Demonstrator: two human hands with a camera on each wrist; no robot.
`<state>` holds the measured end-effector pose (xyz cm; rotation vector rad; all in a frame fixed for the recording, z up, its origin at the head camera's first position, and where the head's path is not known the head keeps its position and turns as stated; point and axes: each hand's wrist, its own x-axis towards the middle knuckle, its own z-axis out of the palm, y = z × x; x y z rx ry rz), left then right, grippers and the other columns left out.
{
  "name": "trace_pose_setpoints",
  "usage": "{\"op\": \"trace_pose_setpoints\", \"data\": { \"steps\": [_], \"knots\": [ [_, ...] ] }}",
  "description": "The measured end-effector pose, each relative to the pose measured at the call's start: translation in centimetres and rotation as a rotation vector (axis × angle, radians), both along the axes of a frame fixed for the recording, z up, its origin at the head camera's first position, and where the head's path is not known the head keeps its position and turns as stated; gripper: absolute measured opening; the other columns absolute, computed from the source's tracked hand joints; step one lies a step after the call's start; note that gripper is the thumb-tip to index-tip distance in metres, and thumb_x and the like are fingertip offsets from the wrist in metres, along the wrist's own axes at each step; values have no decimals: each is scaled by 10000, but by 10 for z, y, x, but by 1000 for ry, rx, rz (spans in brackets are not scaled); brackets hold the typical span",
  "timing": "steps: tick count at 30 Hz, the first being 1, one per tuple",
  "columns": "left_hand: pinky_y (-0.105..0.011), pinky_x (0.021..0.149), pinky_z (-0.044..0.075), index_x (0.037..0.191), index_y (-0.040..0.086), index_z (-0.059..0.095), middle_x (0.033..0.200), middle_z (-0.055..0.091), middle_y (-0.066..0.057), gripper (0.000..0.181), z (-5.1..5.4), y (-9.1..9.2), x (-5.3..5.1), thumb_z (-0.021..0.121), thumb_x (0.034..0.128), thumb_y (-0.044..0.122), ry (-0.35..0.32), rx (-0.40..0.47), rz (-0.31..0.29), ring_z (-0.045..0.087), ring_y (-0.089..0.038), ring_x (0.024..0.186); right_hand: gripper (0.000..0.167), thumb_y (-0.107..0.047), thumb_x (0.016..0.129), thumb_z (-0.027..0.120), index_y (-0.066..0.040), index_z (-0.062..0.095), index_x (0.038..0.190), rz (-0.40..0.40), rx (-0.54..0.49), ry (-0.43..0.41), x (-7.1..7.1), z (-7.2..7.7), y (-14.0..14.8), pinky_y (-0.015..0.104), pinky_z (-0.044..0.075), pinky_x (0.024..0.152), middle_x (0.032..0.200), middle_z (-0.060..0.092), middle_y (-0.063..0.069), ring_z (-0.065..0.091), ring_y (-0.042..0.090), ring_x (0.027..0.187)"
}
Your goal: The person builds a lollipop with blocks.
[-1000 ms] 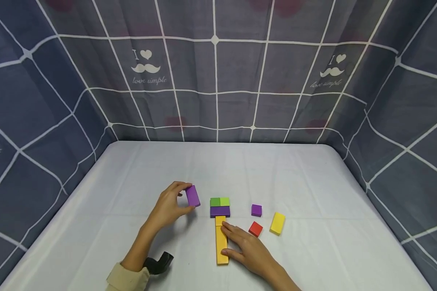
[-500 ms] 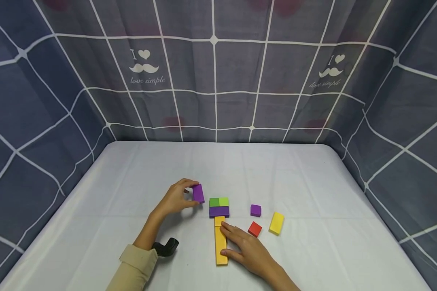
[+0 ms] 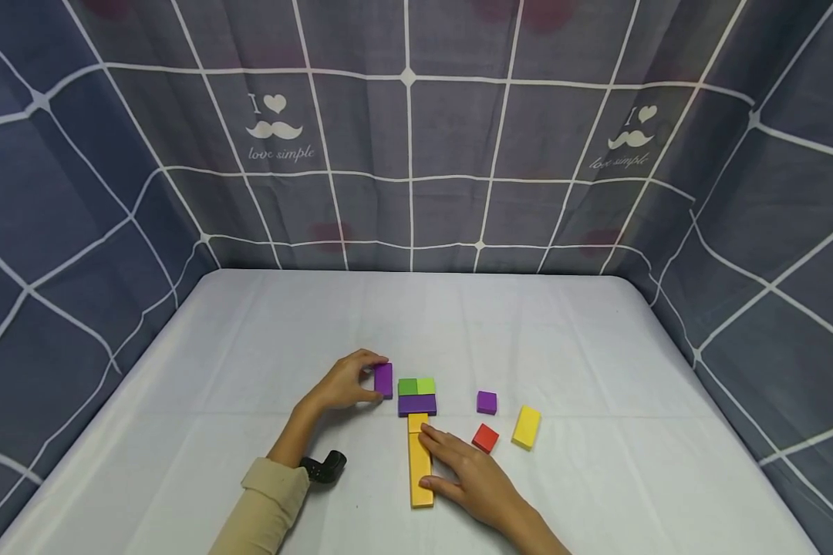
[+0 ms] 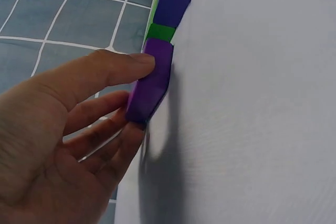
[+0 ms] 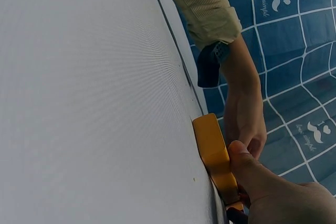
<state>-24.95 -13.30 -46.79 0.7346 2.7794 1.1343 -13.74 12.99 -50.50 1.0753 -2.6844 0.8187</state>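
The left hand point(image 3: 345, 384) pinches a purple block point(image 3: 383, 381) between thumb and fingers, just left of two green blocks point(image 3: 416, 387). In the left wrist view the thumb lies on that purple block point(image 4: 153, 80). Under the green blocks is a darker purple block point(image 3: 417, 405), and below it a short orange block point(image 3: 418, 422) and a long orange one point(image 3: 420, 478) run toward the front. Fingers of the right hand point(image 3: 473, 478) rest on the orange blocks, thumb at the long one's right edge. The right wrist view shows the thumb beside the orange block point(image 5: 211, 142).
On the right of the white table point(image 3: 597, 478) lie a purple cube point(image 3: 487, 402), a red cube point(image 3: 485, 438) and a yellow block point(image 3: 527, 428). A black device point(image 3: 326, 467) is on the left wrist. Grey checked curtains point(image 3: 444, 131) surround the table.
The left hand has carried the purple block rightward, closer to the green blocks, and it now stands straighter than before. The right hand has stayed in place.
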Motion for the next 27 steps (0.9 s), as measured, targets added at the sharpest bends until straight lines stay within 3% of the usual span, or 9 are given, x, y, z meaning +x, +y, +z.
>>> {"op": "trace_pose_setpoints", "data": {
  "steps": [7, 16, 23, 27],
  "knots": [
    [-357, 907, 481, 1271, -16, 524, 1206, 542, -139, 645, -5, 2, 2, 796, 691, 55, -21, 47, -1, 530, -288, 1097, 591, -476, 886, 542, -141, 465, 1367, 5, 10, -1, 0, 0, 0, 381, 429, 967, 1427, 391, -44, 423, 152, 1255],
    [-385, 999, 401, 1333, 58, 484, 1291, 530, -106, 751, -14, -4, 9, 828, 681, 203, 23, 86, 81, 494, -263, 1179, 594, -484, 891, 530, -135, 465, 1367, 9, 21, 10, 0, 1, 0, 377, 430, 967, 1421, 402, -38, 427, 149, 1252],
    [-390, 1027, 366, 1303, 84, 528, 1273, 553, -67, 720, -23, -8, 15, 826, 679, 282, 34, 118, 167, 462, -250, 1216, 591, -477, 890, 535, -131, 467, 1365, 5, 16, 10, 0, 1, 0, 379, 432, 963, 1419, 406, -36, 430, 157, 1250],
    [-415, 1032, 355, 1281, 95, 554, 1272, 554, -67, 693, -27, -8, 16, 827, 674, 285, 51, 126, 185, 451, -268, 1218, 589, -473, 893, 533, -131, 462, 1368, 6, 21, -1, 1, 2, -1, 386, 428, 967, 1423, 400, -37, 431, 164, 1250]
  ]
}}
